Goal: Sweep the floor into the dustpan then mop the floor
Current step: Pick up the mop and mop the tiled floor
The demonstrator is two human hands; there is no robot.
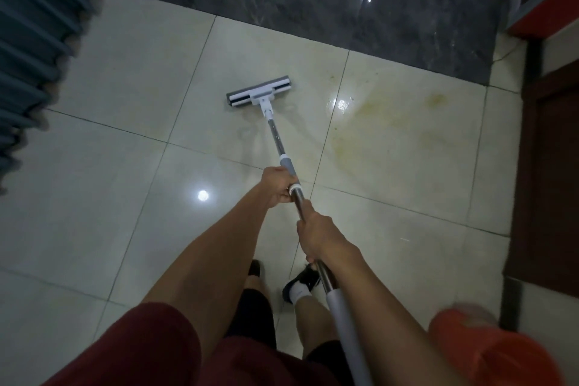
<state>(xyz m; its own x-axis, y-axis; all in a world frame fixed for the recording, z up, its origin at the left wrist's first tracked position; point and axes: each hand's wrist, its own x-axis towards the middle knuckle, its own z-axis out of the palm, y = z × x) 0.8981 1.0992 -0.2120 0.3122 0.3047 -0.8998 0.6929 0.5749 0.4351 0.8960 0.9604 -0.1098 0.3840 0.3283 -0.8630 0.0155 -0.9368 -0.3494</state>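
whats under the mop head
The mop head rests flat on a pale floor tile. The patch directly beneath it is covered, so dirt or wetness there cannot be seen.

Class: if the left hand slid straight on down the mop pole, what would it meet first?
The left hand already grips the grey collar; beyond lies bare pole, then likely the mop head.

One mop [262, 91] shows near the middle of the frame, with two hands on its pole: the left hand [279, 185] higher up the picture and the right hand [319, 236] just below it. Two shoes appear at lower centre, a dark one [254, 267] mostly hidden behind the left arm and a black one [302, 280] with a white sock. There is one blue-grey curtain [34, 41] at upper left, one orange bucket [488, 351] at lower right, and one yellowish stain [388, 122] on the pale tiled floor [125, 72] right of centre.
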